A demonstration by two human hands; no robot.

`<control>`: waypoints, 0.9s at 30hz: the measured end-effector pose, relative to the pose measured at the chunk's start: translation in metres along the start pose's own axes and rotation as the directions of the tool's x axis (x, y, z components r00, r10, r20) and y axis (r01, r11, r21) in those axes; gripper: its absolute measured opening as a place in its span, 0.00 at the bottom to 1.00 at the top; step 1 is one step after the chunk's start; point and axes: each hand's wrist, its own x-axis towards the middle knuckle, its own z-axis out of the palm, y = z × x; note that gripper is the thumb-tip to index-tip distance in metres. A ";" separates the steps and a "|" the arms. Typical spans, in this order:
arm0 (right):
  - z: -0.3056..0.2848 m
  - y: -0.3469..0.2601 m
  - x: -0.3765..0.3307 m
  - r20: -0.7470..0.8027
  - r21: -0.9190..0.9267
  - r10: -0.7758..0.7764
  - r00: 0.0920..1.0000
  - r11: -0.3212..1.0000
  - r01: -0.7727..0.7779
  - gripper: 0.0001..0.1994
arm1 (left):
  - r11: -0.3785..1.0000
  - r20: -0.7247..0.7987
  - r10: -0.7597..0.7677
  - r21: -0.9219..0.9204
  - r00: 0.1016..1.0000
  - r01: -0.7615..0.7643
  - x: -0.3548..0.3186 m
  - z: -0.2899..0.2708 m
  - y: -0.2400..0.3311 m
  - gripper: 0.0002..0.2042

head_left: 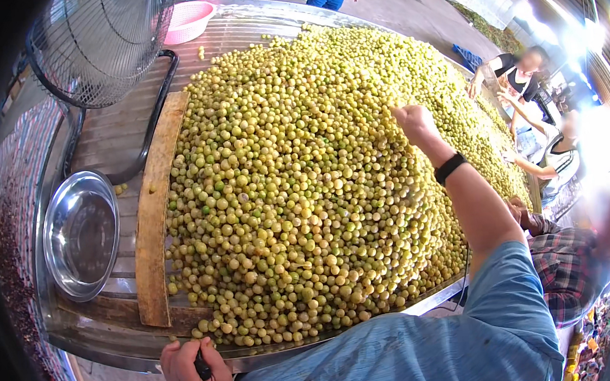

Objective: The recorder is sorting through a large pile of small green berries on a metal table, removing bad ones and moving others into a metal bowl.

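and here's the heap of small round yellow-green fruit [298, 191], mid-table; long flat pale-wood plank [159, 218] at its 9 o'clock, prob. stopping rollaways. r. hand [417, 124] over it, 2 o'clock, curled tight, contents can't tell; l. hand [196, 373] just off its edge, 7 o'clock, gripping small black smooth obj. [202, 366], use unclear.

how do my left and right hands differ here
The left hand is at the near edge of the table, while the right hand is out over the fruit. The left hand closes around a black object; the right hand is curled, and whether it holds anything cannot be told. Both hands are bare, with bent fingers.
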 end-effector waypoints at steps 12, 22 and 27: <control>0.029 0.016 -0.050 0.056 -0.236 -0.647 0.760 0.732 0.640 0.03 | 1.000 -0.013 0.021 -0.009 1.000 -0.022 0.000 0.000 -0.001 0.05; 0.009 0.002 -0.025 0.071 -0.036 -0.031 0.997 0.999 0.034 0.11 | 1.000 0.013 0.009 -0.016 1.000 -0.009 -0.003 0.000 -0.004 0.06; 0.009 0.000 -0.018 -0.016 0.132 -0.348 0.937 0.929 0.347 0.10 | 1.000 0.011 0.016 -0.006 1.000 -0.016 -0.003 -0.001 -0.004 0.06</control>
